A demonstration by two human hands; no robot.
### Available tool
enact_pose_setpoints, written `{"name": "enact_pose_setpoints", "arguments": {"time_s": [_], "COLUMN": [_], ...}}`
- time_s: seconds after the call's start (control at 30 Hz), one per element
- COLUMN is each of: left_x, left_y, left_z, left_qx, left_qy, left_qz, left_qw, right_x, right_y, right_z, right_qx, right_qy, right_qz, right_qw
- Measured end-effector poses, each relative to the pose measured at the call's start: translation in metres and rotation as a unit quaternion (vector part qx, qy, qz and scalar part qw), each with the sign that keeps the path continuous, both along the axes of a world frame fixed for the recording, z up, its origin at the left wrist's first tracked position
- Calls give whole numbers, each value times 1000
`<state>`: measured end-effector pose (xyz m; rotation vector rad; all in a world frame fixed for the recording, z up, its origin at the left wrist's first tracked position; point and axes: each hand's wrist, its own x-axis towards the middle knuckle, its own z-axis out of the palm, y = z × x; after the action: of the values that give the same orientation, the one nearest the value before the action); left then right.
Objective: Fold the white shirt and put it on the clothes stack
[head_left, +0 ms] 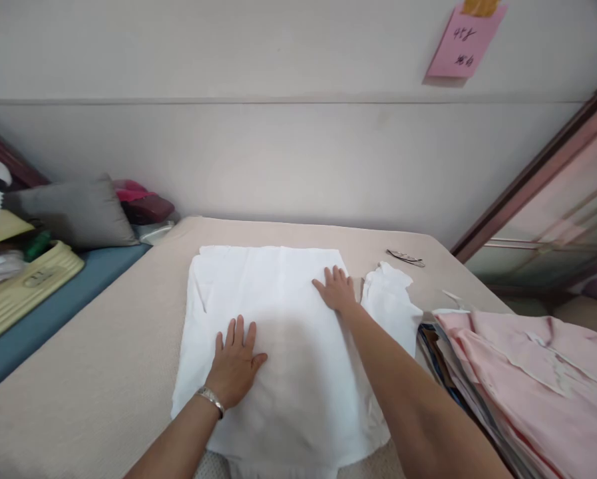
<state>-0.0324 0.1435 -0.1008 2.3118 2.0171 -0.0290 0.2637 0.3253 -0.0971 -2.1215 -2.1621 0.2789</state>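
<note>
A white garment [283, 372] lies spread on the beige padded surface, its left side folded inward and its near end reaching the bottom of the view. My left hand [235, 366], with a silver bracelet at the wrist, rests flat on the left half of the cloth, fingers spread. Farther up, near the right edge, my right hand [335, 289] presses flat on the cloth with its fingers apart. Beside it, a crumpled white part [388, 299], which looks like a sleeve, sticks out to the right. Neither hand grips anything.
A stack of folded clothes with a pink garment [538, 359] on top stands at the right. Eyeglasses [405, 258] lie at the back right. On the left are a grey cushion [81, 213] and a yellow plastic basket [33, 283]. A wall [288, 159] closes off the back.
</note>
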Motion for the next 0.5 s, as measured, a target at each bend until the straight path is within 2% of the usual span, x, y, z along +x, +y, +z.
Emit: {"name": "enact_pose_setpoints", "arguments": {"time_s": [0.1,0.2,0.27,0.33,0.43,0.5], "left_x": [1,2,2,2,1,0], "left_y": [0,0,0,1,3,4], "left_z": [1,3,3,3,3,3], "left_qx": [-12,-11,-6,-6,-12,-15], "left_qy": [4,19,27,28,28,32], "left_qz": [0,4,5,2,-1,0], "left_qw": [1000,1000,1000,1000,1000,999], "right_x": [4,3,7,19,54,80], "right_y": [15,-10,-50,-102,-175,-206], "right_z": [11,29,41,52,62,62], "right_qx": [-20,-31,-18,7,22,1], "right_qy": [-14,-28,-28,-19,-23,-27], "right_qz": [-36,-11,22,18,-110,-198], "right_qw": [999,999,999,1000,993,980]}}
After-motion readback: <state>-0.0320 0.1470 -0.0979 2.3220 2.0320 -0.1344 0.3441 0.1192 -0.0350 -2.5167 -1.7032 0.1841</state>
